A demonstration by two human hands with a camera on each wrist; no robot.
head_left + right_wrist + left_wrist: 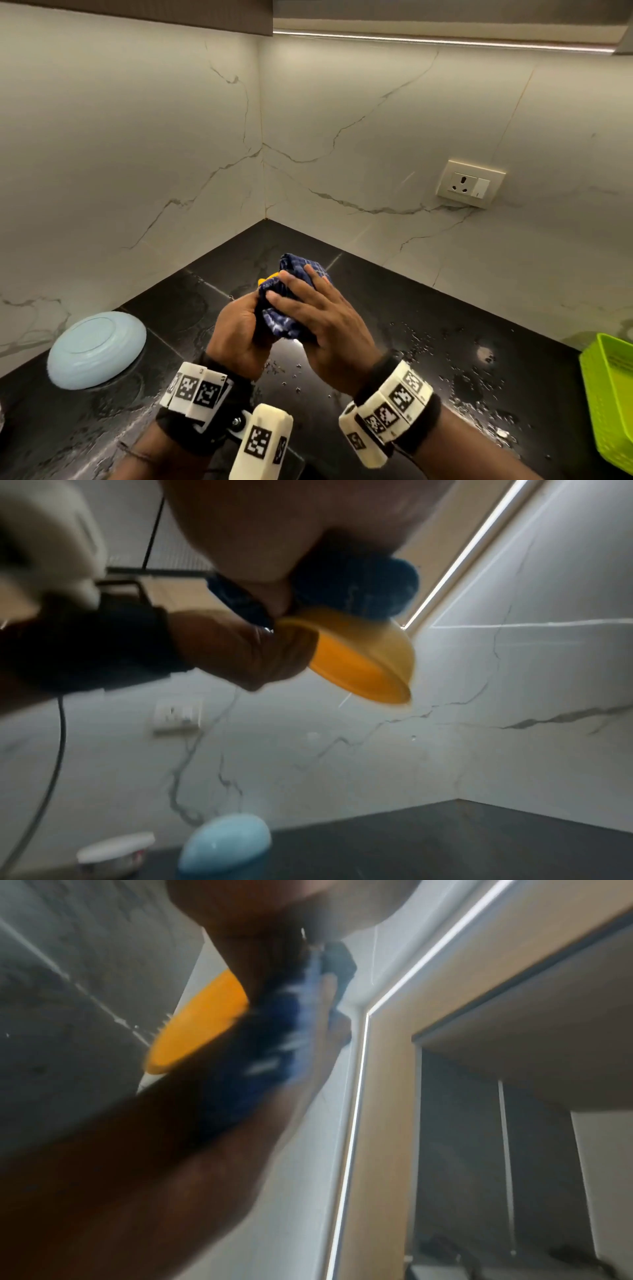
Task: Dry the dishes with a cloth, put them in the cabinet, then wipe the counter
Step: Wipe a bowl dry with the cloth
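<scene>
two white marble-look walls [376, 137] with grey veins meet in a corner behind a black counter [428, 342], which is wet with scattered drops. a cream socket [470, 183] with a switch sits low on the right wall. a light strip [445, 41] glows along the underside of the upper cabinets [137, 13].

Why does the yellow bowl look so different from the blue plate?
The yellow bowl is up in the air, held by the left hand; the blue plate sits on the counter. The right hand presses a blue cloth over the bowl, while nothing covers the plate. The plate lies upside down; the bowl is tilted. Both are round dishes.
</scene>
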